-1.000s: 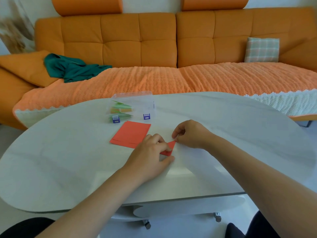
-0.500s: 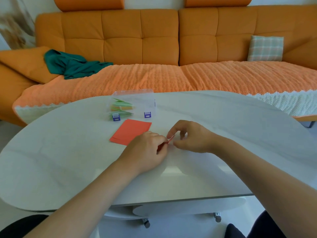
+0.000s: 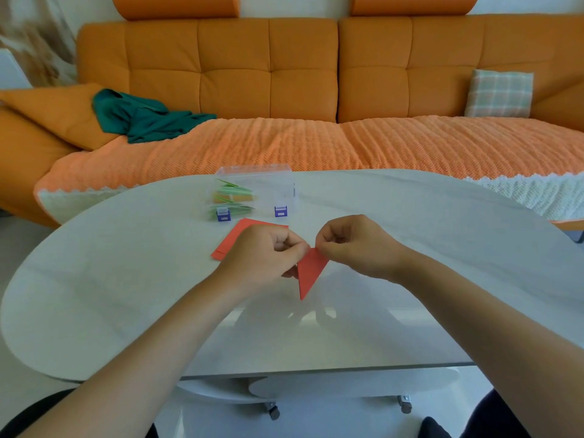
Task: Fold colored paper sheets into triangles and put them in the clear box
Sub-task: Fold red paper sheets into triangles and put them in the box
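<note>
Looks roughly midway through the task. Holds a red triangle [image 3: 311,271] just in front of the box [image 3: 281,181], raised off the surface [image 3: 426,279], with its point hanging down. Pinches its top edge from both ends: left hand [image 3: 262,257] with grip clamped on the left corner, right hand [image 3: 354,246] with grip clamped on the right corner. Judged as folded, or short of only a last crease pressed sharp.

Done so far: shows green and orange folded pieces [image 3: 232,197] stacked inside the left end of the box. Cannot count them, since the clear wall blurs the layers.

Left to do: calls for setting this triangle in the box with the others. Then calls for folding the red sheets [image 3: 230,241], lying flat just in front of the box and partly hidden behind the left hand. Likely means a few more rounds of folding and boxing before the end.
</note>
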`<control>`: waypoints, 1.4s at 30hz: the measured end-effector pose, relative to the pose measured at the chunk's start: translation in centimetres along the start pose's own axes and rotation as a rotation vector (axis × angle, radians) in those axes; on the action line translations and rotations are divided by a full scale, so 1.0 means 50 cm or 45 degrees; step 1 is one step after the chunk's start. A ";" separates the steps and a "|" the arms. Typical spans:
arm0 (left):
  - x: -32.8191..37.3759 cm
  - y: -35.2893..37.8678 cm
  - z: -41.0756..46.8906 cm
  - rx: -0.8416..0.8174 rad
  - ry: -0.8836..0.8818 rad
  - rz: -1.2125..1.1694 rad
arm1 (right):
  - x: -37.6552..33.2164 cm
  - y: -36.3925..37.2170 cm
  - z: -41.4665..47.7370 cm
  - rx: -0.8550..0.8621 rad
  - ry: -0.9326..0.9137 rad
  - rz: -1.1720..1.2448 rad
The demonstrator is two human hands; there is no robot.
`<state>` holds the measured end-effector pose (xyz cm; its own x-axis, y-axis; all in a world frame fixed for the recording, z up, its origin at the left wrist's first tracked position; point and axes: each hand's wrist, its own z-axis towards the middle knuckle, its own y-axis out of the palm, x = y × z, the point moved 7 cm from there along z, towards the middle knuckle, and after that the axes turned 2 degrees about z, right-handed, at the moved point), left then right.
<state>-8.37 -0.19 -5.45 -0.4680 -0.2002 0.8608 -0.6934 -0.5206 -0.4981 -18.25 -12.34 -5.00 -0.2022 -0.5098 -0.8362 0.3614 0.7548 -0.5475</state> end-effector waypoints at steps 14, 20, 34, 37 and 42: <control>-0.015 -0.043 0.005 0.038 0.006 0.210 | 0.015 -0.007 0.009 0.114 0.074 -0.082; -0.029 -0.078 0.008 0.090 -0.048 0.132 | 0.044 -0.037 0.012 0.240 0.107 -0.090; 0.002 -0.028 0.000 0.053 0.081 0.269 | -0.009 0.026 0.005 0.070 -0.044 -0.090; -0.014 -0.048 0.007 0.000 -0.040 0.163 | -0.006 0.010 0.007 0.102 -0.003 -0.075; -0.043 -0.097 0.015 0.149 -0.093 0.056 | 0.011 -0.039 0.005 0.252 0.101 0.014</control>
<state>-3.56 2.14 -4.79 -0.4521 -0.2826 0.8460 -0.6028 -0.6024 -0.5233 -18.83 -14.19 -4.41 -0.2652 -0.4618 -0.8464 0.5345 0.6602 -0.5276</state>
